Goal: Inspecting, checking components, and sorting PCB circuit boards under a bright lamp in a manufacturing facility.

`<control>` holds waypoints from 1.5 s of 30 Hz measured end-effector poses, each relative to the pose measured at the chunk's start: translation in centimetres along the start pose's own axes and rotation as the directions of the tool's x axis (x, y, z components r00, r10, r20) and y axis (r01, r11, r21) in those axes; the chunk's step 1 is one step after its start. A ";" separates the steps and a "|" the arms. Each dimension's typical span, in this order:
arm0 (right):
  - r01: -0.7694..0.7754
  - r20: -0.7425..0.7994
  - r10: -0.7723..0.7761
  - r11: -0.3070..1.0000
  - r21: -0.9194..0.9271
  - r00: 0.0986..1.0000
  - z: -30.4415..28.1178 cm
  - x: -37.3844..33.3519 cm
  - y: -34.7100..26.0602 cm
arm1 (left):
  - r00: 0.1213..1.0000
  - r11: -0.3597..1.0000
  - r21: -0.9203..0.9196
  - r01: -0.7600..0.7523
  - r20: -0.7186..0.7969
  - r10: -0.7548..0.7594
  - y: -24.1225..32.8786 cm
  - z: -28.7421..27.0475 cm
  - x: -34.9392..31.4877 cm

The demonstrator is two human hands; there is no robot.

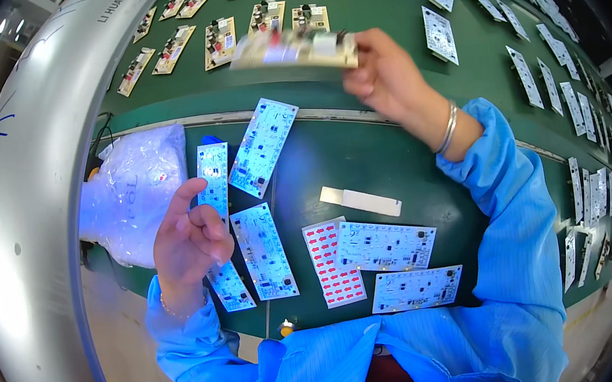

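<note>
Pinched at one end, a circuit board [299, 50] with tall parts is held level by my right hand [392, 76] above the far green surface; it is blurred by motion. My left hand [192, 231] hovers over a narrow white circuit board [212, 172], fingers apart and partly curled, with nothing visible in it. Its fingers hide part of the boards below. Beside it lie a tilted board [265, 147] and another board [264, 251]. Two more, an upper board [390, 244] and a lower board [417, 289], lie at the near right.
A sheet of red arrow stickers [334, 277] lies partly under one board. Behind it is a white-handled flat blade [367, 201]. A clear plastic bag [138, 194] sits left, near a large silvery tube [33, 220]. Rows of boards [219, 42] cover the far surface [368, 5].
</note>
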State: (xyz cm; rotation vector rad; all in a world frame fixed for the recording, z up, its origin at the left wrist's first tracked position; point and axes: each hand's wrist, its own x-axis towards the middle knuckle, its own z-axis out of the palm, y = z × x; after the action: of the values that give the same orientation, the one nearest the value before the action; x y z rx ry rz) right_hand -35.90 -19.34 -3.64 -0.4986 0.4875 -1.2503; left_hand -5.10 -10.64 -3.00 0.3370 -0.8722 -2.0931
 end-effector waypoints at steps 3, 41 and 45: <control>0.200 -0.121 -0.210 0.976 -0.087 0.970 -3.3 0.9 -1.6 | 0.999 0.996 0.093 -0.005 -0.038 0.008 -0.1 -0.1 0.2; -0.491 -0.079 -0.536 -0.692 -0.529 0.841 -6.4 -2.6 -8.9 | 0.996 0.968 0.250 -0.027 0.092 0.004 0.0 0.6 0.5; -0.455 -0.126 -0.474 -0.688 -0.565 0.872 -6.9 -3.6 -9.7 | 0.995 0.971 0.238 -0.026 0.096 0.003 0.0 0.4 0.5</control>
State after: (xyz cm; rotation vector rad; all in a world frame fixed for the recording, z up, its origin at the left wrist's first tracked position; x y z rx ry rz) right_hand -48.26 -18.80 -3.01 -2.0104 2.5303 -0.1222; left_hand -5.64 -10.83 -2.67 0.3574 -1.1853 -2.0067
